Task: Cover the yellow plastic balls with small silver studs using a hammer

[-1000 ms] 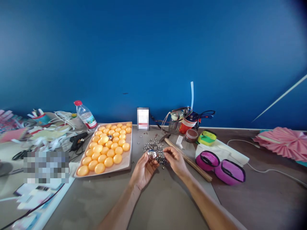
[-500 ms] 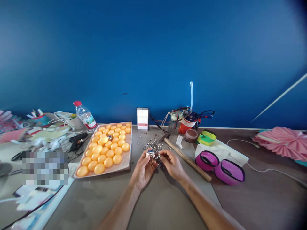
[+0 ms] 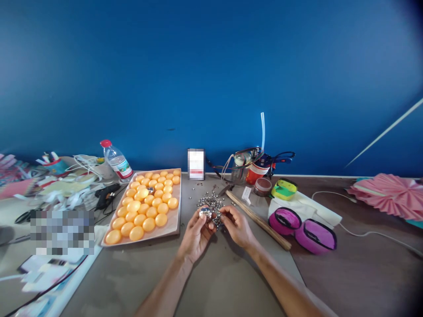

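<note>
Between its thumb and fingers, my left hand point(image 3: 194, 240) grips a ball covered with shiny silver studs point(image 3: 206, 213). Close by on the right, my right hand point(image 3: 239, 229) has thumb and forefinger pinched together; whatever sits between the fingertips is too small to make out. A heap of small shiny metal pieces point(image 3: 211, 201) lies on the table just beyond both hands, partly hidden by them. Orange balls point(image 3: 148, 225) stand in rows in a shallow tray point(image 3: 176, 196) to the left. Among them is one silver-studded ball point(image 3: 150, 190).
A wooden stick point(image 3: 261, 222) lies diagonally right of my right hand, with a small round jar point(image 3: 263, 186) behind it. Magenta mesh pieces point(image 3: 315, 237) are farther right. A bottle point(image 3: 119, 163) and a black glue gun point(image 3: 106, 196) are left. A blue wall rises behind.
The studded ball has turned slightly in my left hand. My right hand stays pinched beside it, and the whole view has shifted a little.
</note>
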A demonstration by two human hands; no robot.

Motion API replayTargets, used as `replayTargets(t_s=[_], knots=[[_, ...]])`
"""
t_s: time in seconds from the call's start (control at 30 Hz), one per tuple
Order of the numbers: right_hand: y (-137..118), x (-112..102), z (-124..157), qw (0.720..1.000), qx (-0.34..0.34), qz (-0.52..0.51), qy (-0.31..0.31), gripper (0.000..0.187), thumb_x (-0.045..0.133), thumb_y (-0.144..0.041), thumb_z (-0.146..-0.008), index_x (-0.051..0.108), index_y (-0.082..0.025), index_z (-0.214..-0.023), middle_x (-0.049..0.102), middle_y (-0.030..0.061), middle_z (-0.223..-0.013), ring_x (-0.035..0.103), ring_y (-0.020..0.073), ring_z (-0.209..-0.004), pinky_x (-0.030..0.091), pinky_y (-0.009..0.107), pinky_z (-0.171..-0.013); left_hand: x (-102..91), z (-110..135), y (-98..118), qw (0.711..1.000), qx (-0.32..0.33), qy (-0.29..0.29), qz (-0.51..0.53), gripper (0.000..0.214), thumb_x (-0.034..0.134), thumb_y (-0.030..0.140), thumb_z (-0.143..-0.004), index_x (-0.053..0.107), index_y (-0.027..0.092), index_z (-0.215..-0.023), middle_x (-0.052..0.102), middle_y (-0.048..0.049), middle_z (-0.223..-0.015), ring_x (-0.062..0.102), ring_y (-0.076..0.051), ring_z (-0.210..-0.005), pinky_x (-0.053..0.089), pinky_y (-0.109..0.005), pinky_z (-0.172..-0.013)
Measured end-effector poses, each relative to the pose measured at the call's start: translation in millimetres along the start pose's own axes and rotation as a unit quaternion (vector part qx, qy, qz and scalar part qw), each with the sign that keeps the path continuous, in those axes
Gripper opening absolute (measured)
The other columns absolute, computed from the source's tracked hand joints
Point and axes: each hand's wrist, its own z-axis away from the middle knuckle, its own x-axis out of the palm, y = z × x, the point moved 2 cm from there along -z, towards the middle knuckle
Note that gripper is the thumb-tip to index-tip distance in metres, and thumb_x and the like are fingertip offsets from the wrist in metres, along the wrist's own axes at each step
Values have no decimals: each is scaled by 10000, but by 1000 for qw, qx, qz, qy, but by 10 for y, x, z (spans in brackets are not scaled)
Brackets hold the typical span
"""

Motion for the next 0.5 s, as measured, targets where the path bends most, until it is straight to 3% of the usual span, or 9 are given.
replayTargets(t_s=[0.23,0.5], knots=[[33,-54,-25,998,-27,36,33,138,502,-243,-820,571,-189,-927,598,41,-808,560,168,-724,447,279,-661,-28,-5,12,999,-19,-21,26,380,650,224,-765,537,197,-1128,631,-55,-937,582,-98,-713,486,-238,-712],[66,-116,-59,986,-97,113,74,130,478,-179,-822,571,-182,-913,610,54,-833,567,174,-754,449,289,-681,-41,-13,4,999,-7,-33,18,341,628,194,-781,533,222,-1107,610,-17,-879,573,-100,-670,475,-242,-657]])
